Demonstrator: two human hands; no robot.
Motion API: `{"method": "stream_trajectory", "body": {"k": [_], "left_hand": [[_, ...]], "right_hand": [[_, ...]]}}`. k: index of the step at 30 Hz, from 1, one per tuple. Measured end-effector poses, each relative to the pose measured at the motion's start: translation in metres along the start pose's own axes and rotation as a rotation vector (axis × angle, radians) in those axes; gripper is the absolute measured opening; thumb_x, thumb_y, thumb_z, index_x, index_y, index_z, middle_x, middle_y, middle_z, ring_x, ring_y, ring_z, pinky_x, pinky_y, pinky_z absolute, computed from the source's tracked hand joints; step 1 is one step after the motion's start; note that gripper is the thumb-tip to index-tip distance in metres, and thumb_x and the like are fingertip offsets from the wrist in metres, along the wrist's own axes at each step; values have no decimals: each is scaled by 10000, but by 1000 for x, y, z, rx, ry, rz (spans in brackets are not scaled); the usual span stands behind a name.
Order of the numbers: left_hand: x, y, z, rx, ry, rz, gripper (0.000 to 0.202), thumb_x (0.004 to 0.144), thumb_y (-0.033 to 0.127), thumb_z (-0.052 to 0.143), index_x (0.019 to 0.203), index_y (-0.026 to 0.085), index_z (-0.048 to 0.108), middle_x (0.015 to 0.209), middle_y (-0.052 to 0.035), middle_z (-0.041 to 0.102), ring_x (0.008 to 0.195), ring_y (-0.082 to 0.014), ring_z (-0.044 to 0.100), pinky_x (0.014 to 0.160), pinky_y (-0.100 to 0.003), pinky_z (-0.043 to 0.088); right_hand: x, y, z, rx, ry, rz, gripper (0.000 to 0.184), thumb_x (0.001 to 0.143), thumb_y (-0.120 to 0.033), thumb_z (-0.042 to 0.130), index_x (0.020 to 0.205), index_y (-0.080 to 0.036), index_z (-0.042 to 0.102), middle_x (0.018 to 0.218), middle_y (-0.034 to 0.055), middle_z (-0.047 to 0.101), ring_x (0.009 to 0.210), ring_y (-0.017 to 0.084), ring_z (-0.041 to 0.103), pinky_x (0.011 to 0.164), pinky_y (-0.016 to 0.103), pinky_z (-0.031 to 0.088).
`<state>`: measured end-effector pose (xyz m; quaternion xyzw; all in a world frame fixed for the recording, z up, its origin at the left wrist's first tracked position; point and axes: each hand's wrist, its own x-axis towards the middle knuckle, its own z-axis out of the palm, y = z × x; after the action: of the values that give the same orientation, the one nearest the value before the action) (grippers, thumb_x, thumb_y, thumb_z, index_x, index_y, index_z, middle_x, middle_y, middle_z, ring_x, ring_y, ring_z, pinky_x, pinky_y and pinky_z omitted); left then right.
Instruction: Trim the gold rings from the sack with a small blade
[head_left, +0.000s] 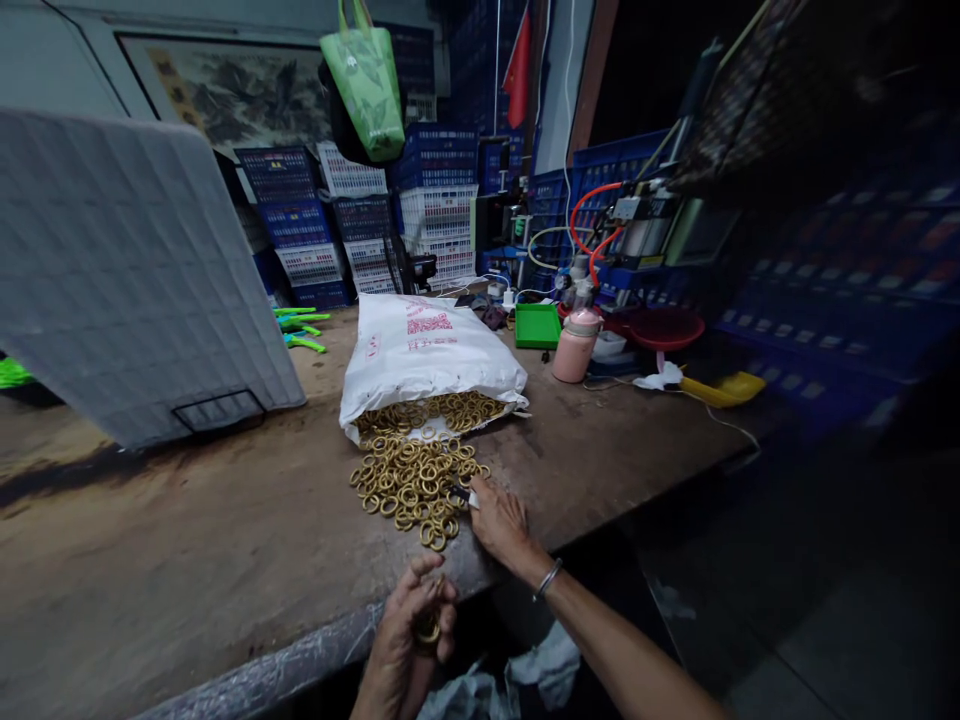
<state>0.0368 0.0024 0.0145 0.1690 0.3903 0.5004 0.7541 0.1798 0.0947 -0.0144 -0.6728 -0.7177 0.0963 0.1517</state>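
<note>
A pile of brass rings [414, 482] spills from the open mouth of a white sack [427, 355] lying on the brown worktable [225, 540]. My left hand [409, 625] is at the table's near edge, fingers curled round a few brass rings [429, 630]. My right hand [499, 522] rests on the table at the right side of the pile, fingers pinched on a small dark and white thing that touches the rings. A metal bracelet [548, 579] circles my right wrist.
A grey gridded panel [127, 270] leans at the left. Behind the sack stand a green tray [538, 325], a pink bottle [576, 345], a red bowl [666, 328] and a yellow scoop [724, 388]. Stacked blue and white crates [435, 200] fill the back. The table drops off at right.
</note>
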Motion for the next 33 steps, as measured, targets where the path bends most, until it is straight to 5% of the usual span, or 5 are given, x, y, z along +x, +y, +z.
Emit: {"method": "stream_trajectory", "body": {"k": [11, 16, 21, 26, 33], "left_hand": [[16, -3, -11, -97, 80, -52, 226, 602, 208, 723, 719, 139, 543, 711, -20, 606, 558, -86, 551, 422, -153, 395], [22, -4, -8, 372, 164, 293, 223, 680, 318, 639, 836, 172, 574, 488, 78, 466, 379, -49, 395, 360, -151, 313], [26, -3, -15, 827, 62, 646, 266, 717, 290, 576, 957, 190, 633, 940, -64, 658, 887, -190, 582, 804, -290, 430], [22, -3, -13, 860, -16, 568, 178, 739, 302, 552, 834, 184, 646, 835, -59, 676, 800, -200, 592, 752, -288, 436], [21, -7, -7, 495, 49, 267, 227, 680, 378, 617, 709, 164, 548, 532, 57, 497, 444, -62, 407, 442, -175, 313]], "right_hand": [[-3, 6, -6, 273, 3, 4, 151, 736, -137, 421, 854, -188, 499, 720, 9, 578, 633, 121, 500, 569, 216, 289], [-15, -6, -9, 651, -61, -28, 83, 720, -167, 416, 683, -180, 489, 583, -40, 473, 564, 91, 426, 542, 185, 304], [-31, -19, -12, 1029, -296, 80, 81, 684, -182, 434, 731, -175, 501, 556, -56, 459, 512, 78, 405, 490, 173, 305], [-39, -22, -15, 1161, -429, 156, 80, 686, -207, 431, 706, -171, 499, 535, -60, 428, 466, 66, 347, 454, 176, 277], [-41, -24, -12, 993, -305, 50, 222, 746, -353, 470, 645, -157, 492, 588, -44, 452, 571, 83, 400, 541, 190, 319]]}}
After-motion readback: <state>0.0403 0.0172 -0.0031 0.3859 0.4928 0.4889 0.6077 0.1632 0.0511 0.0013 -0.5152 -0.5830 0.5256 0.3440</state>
